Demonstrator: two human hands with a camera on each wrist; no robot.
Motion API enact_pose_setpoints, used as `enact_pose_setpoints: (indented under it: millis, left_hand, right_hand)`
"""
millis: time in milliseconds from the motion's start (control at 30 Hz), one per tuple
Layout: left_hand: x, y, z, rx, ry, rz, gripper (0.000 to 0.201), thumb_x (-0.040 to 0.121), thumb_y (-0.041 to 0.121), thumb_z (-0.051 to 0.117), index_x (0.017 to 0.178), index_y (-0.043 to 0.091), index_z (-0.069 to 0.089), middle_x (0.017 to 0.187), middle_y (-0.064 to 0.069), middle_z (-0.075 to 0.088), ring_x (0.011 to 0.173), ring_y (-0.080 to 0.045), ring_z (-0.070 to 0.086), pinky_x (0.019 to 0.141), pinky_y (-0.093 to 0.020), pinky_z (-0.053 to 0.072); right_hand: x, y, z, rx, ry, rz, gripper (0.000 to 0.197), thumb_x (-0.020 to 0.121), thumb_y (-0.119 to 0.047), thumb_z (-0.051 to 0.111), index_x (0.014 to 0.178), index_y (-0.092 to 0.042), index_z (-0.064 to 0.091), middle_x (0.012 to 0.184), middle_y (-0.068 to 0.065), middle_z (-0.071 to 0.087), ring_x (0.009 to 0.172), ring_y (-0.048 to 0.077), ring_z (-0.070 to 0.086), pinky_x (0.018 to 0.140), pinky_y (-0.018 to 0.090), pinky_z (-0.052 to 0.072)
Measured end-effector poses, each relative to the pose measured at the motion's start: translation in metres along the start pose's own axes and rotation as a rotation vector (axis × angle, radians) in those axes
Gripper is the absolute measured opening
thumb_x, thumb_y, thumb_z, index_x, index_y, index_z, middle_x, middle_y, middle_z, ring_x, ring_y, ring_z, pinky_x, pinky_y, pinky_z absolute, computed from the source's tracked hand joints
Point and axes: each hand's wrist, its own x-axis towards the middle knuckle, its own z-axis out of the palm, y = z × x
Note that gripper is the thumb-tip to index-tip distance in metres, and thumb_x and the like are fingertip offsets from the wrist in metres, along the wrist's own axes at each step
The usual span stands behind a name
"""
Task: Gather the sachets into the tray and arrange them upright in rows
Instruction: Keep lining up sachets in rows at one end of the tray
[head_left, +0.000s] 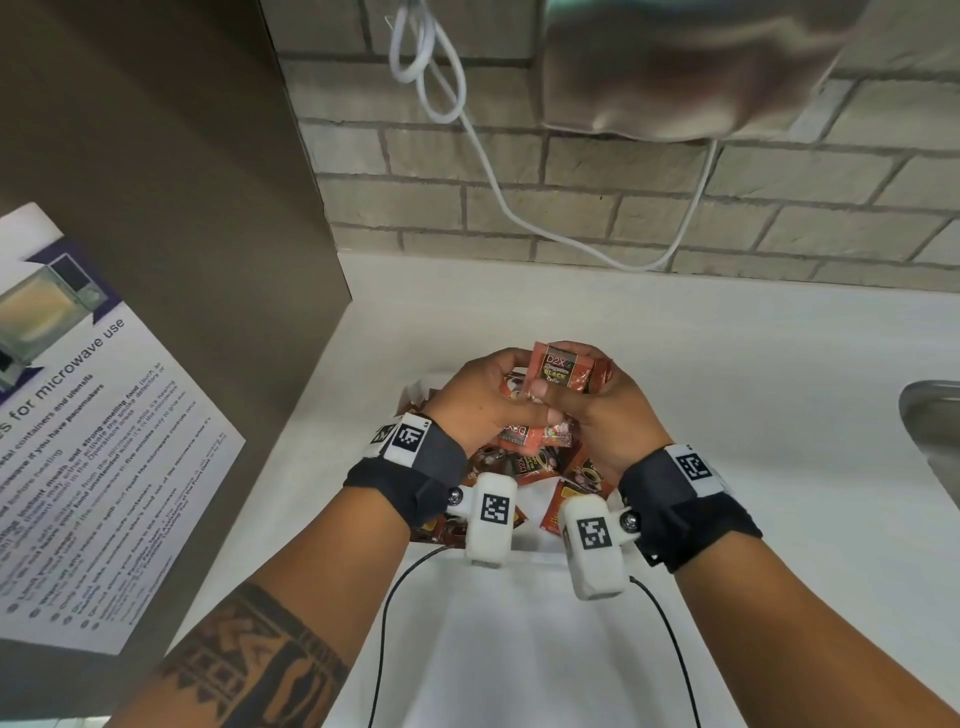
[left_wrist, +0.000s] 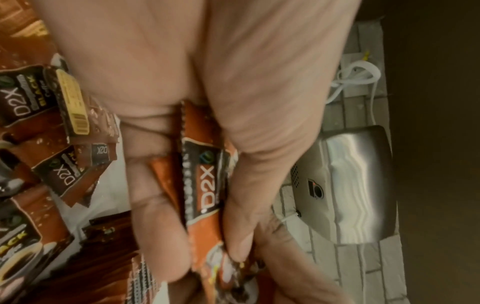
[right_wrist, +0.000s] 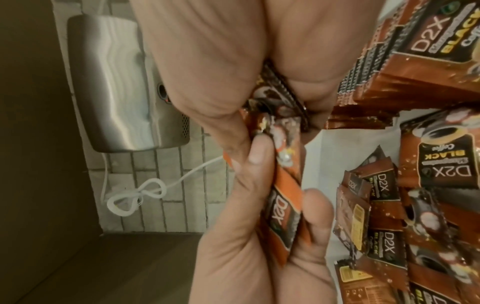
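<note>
We see both hands over the white tray (head_left: 530, 545): left hand (head_left: 483, 402) and right hand (head_left: 602, 410) together pinch a small stack of orange-brown foil coffee sachets (head_left: 563, 371). Loose sachets (head_left: 576, 480) lie jumbled in the tray below. Risk as we judge it: slick foil fans out, stack slips and scatters.

Open white counter (head_left: 727, 415) lay right of the hands | brown cabinet wall (head_left: 182, 208) hemmed the left | loose sachets (head_left: 566, 483) crowded below | sink (head_left: 935, 426) far right.
</note>
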Motion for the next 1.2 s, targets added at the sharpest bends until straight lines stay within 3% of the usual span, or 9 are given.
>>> enact_pose_setpoints:
  millis: [67, 233, 367, 500, 567, 700, 900, 1100, 1200]
  left_hand:
    - [-0.001, 0.003, -0.001, 0.047, -0.009, -0.002, 0.065, 0.063, 0.019, 0.089, 0.122, 0.023, 0.062, 0.119, -0.01, 0.069, 0.11, -0.031, 0.067, 0.092, -0.054, 0.056]
    - [0.002, 0.0, -0.018, -0.048, -0.026, -0.115, 0.072, 0.078, -0.012, 0.074, 0.133, 0.022, 0.043, 0.129, -0.027, 0.056, 0.116, -0.045, 0.061, 0.086, -0.067, 0.053]
    - [0.003, 0.003, -0.022, 0.154, -0.09, -0.103, 0.076, 0.071, 0.003, 0.086, 0.128, 0.029, 0.043, 0.116, -0.023, 0.065, 0.105, -0.04, 0.068, 0.078, -0.06, 0.059]
    - [0.003, 0.007, -0.023, 0.302, -0.109, -0.061, 0.082, 0.065, 0.015, 0.092, 0.13, 0.031, 0.045, 0.11, -0.012, 0.069, 0.098, -0.027, 0.071, 0.078, -0.051, 0.062]
    - [0.003, 0.008, -0.027, 0.26, -0.062, -0.057, 0.078, 0.069, 0.007, 0.09, 0.131, 0.026, 0.046, 0.102, -0.013, 0.069, 0.089, -0.026, 0.071, 0.076, -0.051, 0.062]
    - [0.003, 0.013, -0.035, 0.152, 0.102, -0.03, 0.066, 0.071, 0.007, 0.089, 0.124, 0.022, 0.053, 0.1, -0.015, 0.07, 0.071, -0.013, 0.07, 0.059, -0.032, 0.059]
    - [0.003, 0.013, -0.022, 0.268, 0.033, 0.037, 0.049, 0.069, 0.01, 0.091, 0.109, 0.018, 0.065, 0.089, -0.009, 0.075, 0.072, -0.015, 0.073, 0.061, -0.028, 0.059]
    - [0.005, 0.006, -0.031, 0.15, 0.061, 0.015, 0.015, 0.093, 0.006, 0.068, 0.106, 0.014, 0.066, 0.102, -0.007, 0.072, 0.091, -0.023, 0.072, 0.081, -0.049, 0.061]
    - [0.002, 0.008, -0.035, 0.146, 0.071, 0.03, 0.019, 0.091, 0.003, 0.07, 0.109, 0.009, 0.07, 0.106, -0.009, 0.07, 0.095, -0.024, 0.071, 0.078, -0.045, 0.062]
  right_hand:
    - [0.0, -0.003, -0.003, 0.051, 0.001, 0.021, 0.035, 0.082, 0.001, 0.074, 0.115, -0.007, 0.066, 0.105, 0.018, 0.073, 0.1, 0.036, 0.071, 0.085, 0.049, 0.058]
    - [0.007, -0.012, -0.017, 0.084, 0.06, 0.028, 0.052, 0.089, 0.015, 0.052, 0.127, -0.02, 0.061, 0.105, 0.014, 0.071, 0.094, 0.023, 0.071, 0.081, 0.036, 0.056]
    - [0.008, -0.013, -0.017, -0.22, -0.038, -0.104, 0.029, 0.089, -0.006, 0.071, 0.115, -0.017, 0.065, 0.08, 0.002, 0.07, 0.078, 0.015, 0.069, 0.077, 0.031, 0.054]
    - [0.007, -0.017, -0.014, -0.442, -0.183, -0.132, 0.028, 0.082, -0.014, 0.08, 0.105, -0.024, 0.07, 0.084, -0.013, 0.069, 0.079, 0.003, 0.065, 0.072, 0.017, 0.052]
    - [0.008, -0.015, -0.015, -0.441, -0.153, -0.113, 0.027, 0.081, -0.016, 0.081, 0.103, -0.027, 0.07, 0.084, -0.017, 0.068, 0.085, 0.007, 0.067, 0.078, 0.028, 0.057]
    - [0.008, -0.012, -0.019, -0.382, -0.164, 0.002, 0.033, 0.082, -0.013, 0.08, 0.109, -0.024, 0.065, 0.107, 0.008, 0.069, 0.093, 0.027, 0.072, 0.078, 0.039, 0.062]
    - [0.005, -0.007, -0.01, -0.563, -0.29, 0.111, 0.064, 0.064, -0.042, 0.088, 0.119, -0.026, 0.058, 0.097, -0.002, 0.077, 0.091, 0.018, 0.074, 0.091, 0.045, 0.057]
    - [0.001, -0.008, -0.019, -0.232, -0.22, 0.136, 0.041, 0.089, 0.004, 0.065, 0.125, -0.014, 0.059, 0.106, 0.016, 0.074, 0.098, 0.032, 0.073, 0.096, 0.052, 0.053]
    - [0.002, -0.007, -0.024, -0.12, -0.161, 0.156, 0.038, 0.092, -0.002, 0.066, 0.125, -0.018, 0.06, 0.11, 0.02, 0.071, 0.101, 0.032, 0.072, 0.098, 0.054, 0.052]
